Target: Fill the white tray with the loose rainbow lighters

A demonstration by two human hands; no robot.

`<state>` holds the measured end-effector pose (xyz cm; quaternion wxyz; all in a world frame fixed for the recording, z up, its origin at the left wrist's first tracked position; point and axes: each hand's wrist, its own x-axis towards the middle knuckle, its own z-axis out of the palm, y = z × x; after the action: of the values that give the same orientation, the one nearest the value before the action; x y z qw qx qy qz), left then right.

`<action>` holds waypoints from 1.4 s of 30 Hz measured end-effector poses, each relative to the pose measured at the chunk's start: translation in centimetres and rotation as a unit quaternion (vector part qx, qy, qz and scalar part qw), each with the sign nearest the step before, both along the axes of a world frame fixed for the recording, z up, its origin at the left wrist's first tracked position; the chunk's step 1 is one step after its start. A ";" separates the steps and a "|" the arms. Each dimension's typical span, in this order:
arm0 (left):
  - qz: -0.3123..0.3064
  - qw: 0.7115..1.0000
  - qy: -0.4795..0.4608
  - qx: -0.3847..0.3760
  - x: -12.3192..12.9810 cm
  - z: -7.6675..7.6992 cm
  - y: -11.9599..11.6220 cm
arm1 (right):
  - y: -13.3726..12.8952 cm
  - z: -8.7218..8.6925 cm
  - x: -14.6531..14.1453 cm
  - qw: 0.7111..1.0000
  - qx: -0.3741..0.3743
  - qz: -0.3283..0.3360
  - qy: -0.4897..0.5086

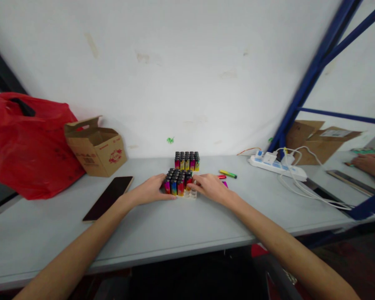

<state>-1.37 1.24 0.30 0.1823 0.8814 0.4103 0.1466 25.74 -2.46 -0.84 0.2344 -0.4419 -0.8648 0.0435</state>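
Note:
In the middle of the table, a clear tray [191,194] holds rows of colourful lighters [174,187] with black tops, standing upright. Some slots at its front right corner hold no lighter. My left hand [150,189] is wrapped round the tray's left side, thumb along the front. On the right side, my right hand [210,187] has its fingers closed at a red lighter [189,178] in the tray; its fingertips are partly hidden. Behind stands a second block of lighters [186,161]. Loose by my right hand lie a yellow-green lighter [228,173], a red one [221,177] and a purple one [225,184].
A phone [109,198] lies left of my left hand. Further left are an open cardboard box [96,152] and a red plastic bag [34,146]. On the right are a power strip [278,167] with cables and a blue metal frame [303,87]. Another person's hand [368,164] shows beyond it.

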 end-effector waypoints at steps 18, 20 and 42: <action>-0.001 1.000 0.004 -0.010 0.2 0.3 -0.3 | 5.0 0.5 16.2 0.960 -0.167 -0.203 -0.096; 0.005 1.000 0.003 -0.011 0.3 0.4 -0.4 | 5.1 0.5 15.9 0.960 -0.144 -0.214 -0.110; 0.005 1.000 0.002 -0.002 0.2 0.3 -0.4 | 3.0 0.9 5.2 0.874 -0.136 -0.014 0.466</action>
<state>-1.16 0.87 0.59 0.1824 0.8792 0.4154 0.1454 30.94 0.51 0.04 0.5483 -0.4103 -0.6348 0.3579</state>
